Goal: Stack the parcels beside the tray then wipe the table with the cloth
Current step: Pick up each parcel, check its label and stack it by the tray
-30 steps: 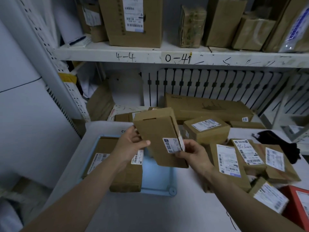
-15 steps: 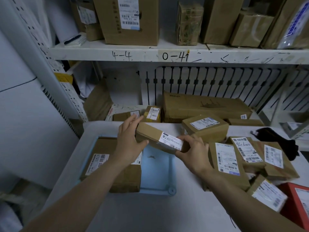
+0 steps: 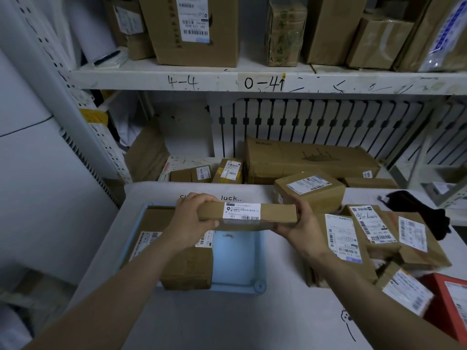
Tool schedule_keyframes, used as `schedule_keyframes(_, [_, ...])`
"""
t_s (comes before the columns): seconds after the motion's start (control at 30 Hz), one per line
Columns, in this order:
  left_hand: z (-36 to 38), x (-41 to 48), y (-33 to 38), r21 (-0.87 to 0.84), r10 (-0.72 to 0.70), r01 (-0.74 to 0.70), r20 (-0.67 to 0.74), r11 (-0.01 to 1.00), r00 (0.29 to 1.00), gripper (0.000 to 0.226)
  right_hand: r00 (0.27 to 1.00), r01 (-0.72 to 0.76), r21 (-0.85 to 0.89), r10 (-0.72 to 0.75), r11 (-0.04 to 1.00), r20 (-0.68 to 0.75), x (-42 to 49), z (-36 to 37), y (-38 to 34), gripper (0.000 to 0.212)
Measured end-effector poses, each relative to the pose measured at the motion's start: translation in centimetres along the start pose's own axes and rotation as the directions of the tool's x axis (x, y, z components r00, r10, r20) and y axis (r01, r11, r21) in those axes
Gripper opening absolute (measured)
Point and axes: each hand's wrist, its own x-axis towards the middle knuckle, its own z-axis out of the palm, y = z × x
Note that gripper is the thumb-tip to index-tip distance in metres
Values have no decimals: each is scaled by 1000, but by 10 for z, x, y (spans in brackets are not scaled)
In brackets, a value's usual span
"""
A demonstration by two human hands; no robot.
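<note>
One flat parcel (image 3: 247,214) is gripped at both ends: the left hand (image 3: 192,221) is curled round its left end and the right hand (image 3: 300,223) round its right end. One second earlier this parcel was held nearly upright, with its broad face toward the camera. Half a second earlier it was tilted. It is now held level, its labelled narrow edge facing the camera, over the far side of the tray (image 3: 237,258). No other item is seen to have shifted. One white table (image 3: 227,311) is counted, and on it one light-blue tray. One large brown parcel (image 3: 177,261) lies in the left half of the tray. Six parcels (image 3: 341,238) are counted in a loose, overlapping heap on the table to the right of the tray: five are brown and one is a red parcel (image 3: 449,299) at the near right. One black cloth (image 3: 417,213) lies at the far right of the table, just behind the heap.
</note>
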Motion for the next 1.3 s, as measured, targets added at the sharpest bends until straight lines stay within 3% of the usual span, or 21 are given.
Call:
schedule_keyframes(0.1, [1, -1, -6, -24, -38, 39, 23, 999, 999, 47, 999, -5, 36, 3, 999, 45, -1, -3, 2, 46])
schedule_keyframes(0.17, [3, -1, -10, -19, -62, 62, 24, 998, 998, 48, 999, 9, 56, -11, 998, 44, -1, -2, 2, 38])
schedule_keyframes(0.33, [6, -4, -7, 54, -70, 71, -29, 996, 997, 54, 997, 38, 48, -41, 998, 59, 0, 0, 1, 34])
schedule_keyframes(0.43, [10, -6, 3, 100, 5, 3, -74, 995, 997, 61, 996, 55, 43, -58, 998, 61, 0, 5, -4, 35])
schedule_keyframes(0.67, [22, -13, 39, 105, 120, -121, 10, 987, 993, 52, 981, 183, -141, -172, 973, 88, -2, 14, -22, 38])
schedule_keyframes(0.83, [14, -6, 33, -103, 73, -68, 43, 992, 996, 43, 971, 230, -216, -239, 949, -16, -2, 9, -25, 71])
schedule_keyframes(0.93, [5, -4, 30, -247, 42, -26, 59, 969, 997, 43, 989, 131, -111, -137, 985, -51, 1, 4, -18, 86])
schedule_keyframes(1.07, [1, -5, 27, -471, -46, 85, 94, 878, 995, 49, 999, 39, -17, -39, 999, 34, 0, 3, -11, 72])
schedule_keyframes(1.2, [5, -7, 21, -561, -83, 142, 129, 816, 988, 51, 996, 17, -16, -16, 1000, 92, 0, 8, -11, 40])
schedule_keyframes(1.3, [8, -8, 20, -593, -109, 164, 127, 788, 986, 51, 993, 36, 28, -39, 999, 113, -2, 7, -16, 29])
